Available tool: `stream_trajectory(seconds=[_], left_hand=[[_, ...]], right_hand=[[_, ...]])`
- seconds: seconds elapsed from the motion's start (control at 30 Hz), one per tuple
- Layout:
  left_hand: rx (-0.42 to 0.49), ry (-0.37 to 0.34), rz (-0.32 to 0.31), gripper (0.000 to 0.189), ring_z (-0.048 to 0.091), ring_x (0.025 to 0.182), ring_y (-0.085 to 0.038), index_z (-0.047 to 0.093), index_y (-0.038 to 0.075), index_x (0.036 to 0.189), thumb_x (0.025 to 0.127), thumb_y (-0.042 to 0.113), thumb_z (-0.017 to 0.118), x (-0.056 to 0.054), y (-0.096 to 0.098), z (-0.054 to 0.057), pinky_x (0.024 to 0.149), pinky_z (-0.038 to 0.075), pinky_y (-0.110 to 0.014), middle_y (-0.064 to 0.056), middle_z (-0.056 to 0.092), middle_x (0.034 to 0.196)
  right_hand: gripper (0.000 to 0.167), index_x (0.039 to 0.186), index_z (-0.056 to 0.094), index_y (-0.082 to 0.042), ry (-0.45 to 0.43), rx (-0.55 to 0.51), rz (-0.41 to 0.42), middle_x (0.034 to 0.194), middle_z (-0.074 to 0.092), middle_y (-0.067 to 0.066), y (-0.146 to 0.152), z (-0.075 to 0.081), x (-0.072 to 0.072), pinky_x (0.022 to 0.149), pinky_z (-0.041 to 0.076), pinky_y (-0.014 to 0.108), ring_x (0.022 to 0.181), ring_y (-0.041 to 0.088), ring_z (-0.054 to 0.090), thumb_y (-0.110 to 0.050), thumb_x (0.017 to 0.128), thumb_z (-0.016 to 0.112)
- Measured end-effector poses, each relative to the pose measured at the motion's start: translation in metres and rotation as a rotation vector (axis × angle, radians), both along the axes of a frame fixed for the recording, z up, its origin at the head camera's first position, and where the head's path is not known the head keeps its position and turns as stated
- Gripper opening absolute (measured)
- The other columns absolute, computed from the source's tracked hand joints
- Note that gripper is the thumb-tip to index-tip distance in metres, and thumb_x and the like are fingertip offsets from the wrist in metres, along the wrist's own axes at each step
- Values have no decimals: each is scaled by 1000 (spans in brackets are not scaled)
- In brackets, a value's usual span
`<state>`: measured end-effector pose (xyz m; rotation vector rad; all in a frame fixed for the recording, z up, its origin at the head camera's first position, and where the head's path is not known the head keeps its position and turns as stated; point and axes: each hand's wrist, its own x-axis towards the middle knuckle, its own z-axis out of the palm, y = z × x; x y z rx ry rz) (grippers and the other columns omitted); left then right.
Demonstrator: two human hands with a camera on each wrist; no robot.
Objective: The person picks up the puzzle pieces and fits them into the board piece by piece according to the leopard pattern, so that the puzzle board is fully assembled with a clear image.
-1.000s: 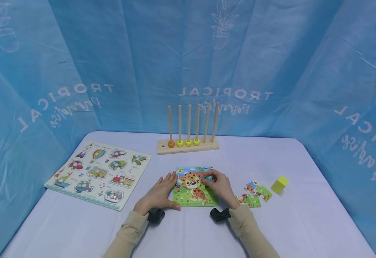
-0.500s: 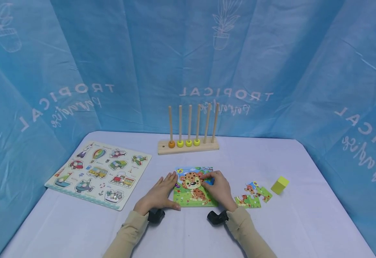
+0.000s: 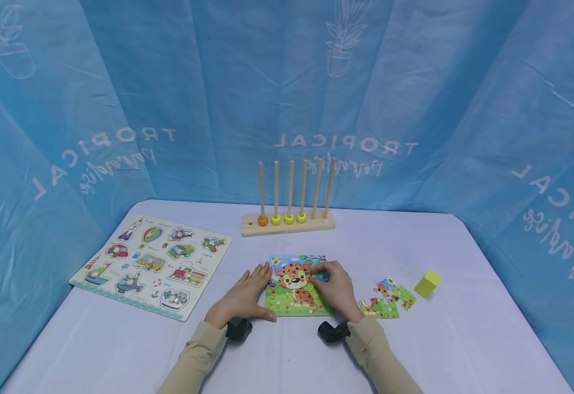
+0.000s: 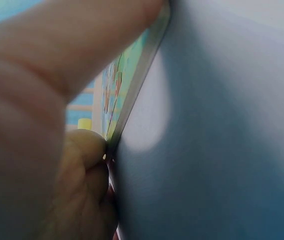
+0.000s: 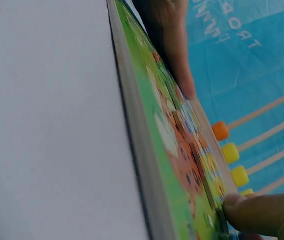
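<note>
A leopard jigsaw board [image 3: 299, 303], with a cartoon leopard on green ground and blue sky, lies flat in front of me. My left hand [image 3: 244, 295] lies along its left side with fingers spread, the thumb [image 4: 107, 45] touching the near corner. At the board's right side, my right hand [image 3: 337, 287] pinches a puzzle piece at the leopard head's right edge, mostly hidden under the fingers. In the right wrist view its thumb [image 5: 254, 212] touches the picture surface. Several loose puzzle pieces [image 3: 382, 307] lie right of the board.
A yellow block [image 3: 427, 283] stands beyond the loose pieces. At the back is a wooden peg stand [image 3: 287, 227] with one orange and several yellow beads. A vehicle peg puzzle [image 3: 151, 268] lies at the left. Blue curtain [image 3: 287, 98] hangs behind the white table [image 3: 287, 361].
The right hand has shifted slightly left over the board's right side, uncovering more of the loose pieces. The left hand has stayed in place.
</note>
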<state>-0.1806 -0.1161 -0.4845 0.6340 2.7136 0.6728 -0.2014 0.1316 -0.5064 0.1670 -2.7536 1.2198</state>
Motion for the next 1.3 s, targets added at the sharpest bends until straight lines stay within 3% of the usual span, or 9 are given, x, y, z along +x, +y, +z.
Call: stream_trajectory(seconds=[0.13, 0.27, 0.37, 0.47, 0.6, 0.7, 0.9, 1.2, 1.3], left_hand=[[9, -9, 0, 116, 9, 152, -32, 18, -1, 153, 70, 50, 82, 1, 0, 1, 124, 7, -52, -15, 12, 163], [0, -11, 3, 116, 8, 152, -31, 17, 0, 153, 70, 50, 81, 0, 0, 1, 125, 6, -50, -14, 11, 163], [-2, -2, 4, 116, 8, 152, -32, 17, 0, 153, 70, 50, 81, -1, 0, 0, 125, 6, -51, -15, 12, 163], [-2, -5, 5, 117, 8, 152, -32, 17, 0, 153, 70, 51, 81, -1, 0, -1, 125, 6, -51, -15, 11, 163], [-3, -10, 4, 117, 8, 152, -31, 17, 0, 153, 70, 51, 81, -2, 0, -1, 125, 6, -51, -15, 11, 163], [-7, -5, 5, 117, 8, 152, -31, 17, 0, 153, 70, 52, 81, -2, 0, -1, 125, 6, -50, -15, 11, 163], [-11, 0, 3, 117, 9, 152, -32, 17, 0, 153, 70, 52, 81, -1, 1, -3, 125, 7, -51, -15, 11, 163], [-5, 5, 12, 116, 9, 152, -31, 18, 0, 153, 69, 51, 81, 1, 1, -2, 125, 6, -50, -15, 11, 163], [-15, 1, 5, 116, 8, 152, -31, 17, 1, 154, 70, 51, 80, 0, 0, -1, 125, 5, -50, -14, 10, 163]], right_hand=[[15, 100, 72, -9, -29, -100, -22, 101, 64, 9, 9, 6, 0, 68, 44, 27, 80, 17, 53, -10, 86, 71], [18, 106, 70, -7, -47, -147, -103, 112, 64, 13, 32, 15, 1, 84, 50, 39, 101, 26, 59, -11, 89, 68], [21, 111, 69, -8, -60, -130, -172, 122, 61, 15, 55, 20, 4, 90, 51, 45, 111, 31, 59, -15, 92, 65], [24, 116, 67, -8, -81, -96, -216, 129, 56, 17, 79, 24, 12, 88, 53, 47, 112, 35, 58, -18, 95, 61], [25, 117, 66, -5, -75, -46, -241, 123, 58, 19, 104, 24, 25, 84, 55, 44, 109, 35, 61, -16, 96, 59], [24, 116, 66, -6, -96, -47, -236, 111, 65, 17, 115, 19, 32, 75, 54, 31, 95, 24, 65, -16, 96, 59], [21, 114, 66, -4, -133, -201, -193, 100, 70, 13, 124, 5, 33, 64, 47, 16, 77, -2, 59, -15, 97, 59], [24, 116, 64, -6, -128, -308, -124, 105, 65, 13, 118, -1, 17, 64, 45, 18, 79, 3, 54, -20, 98, 56], [23, 115, 64, -3, -81, -331, -160, 107, 65, 16, 117, 0, 15, 66, 47, 15, 77, 2, 56, -16, 99, 55]])
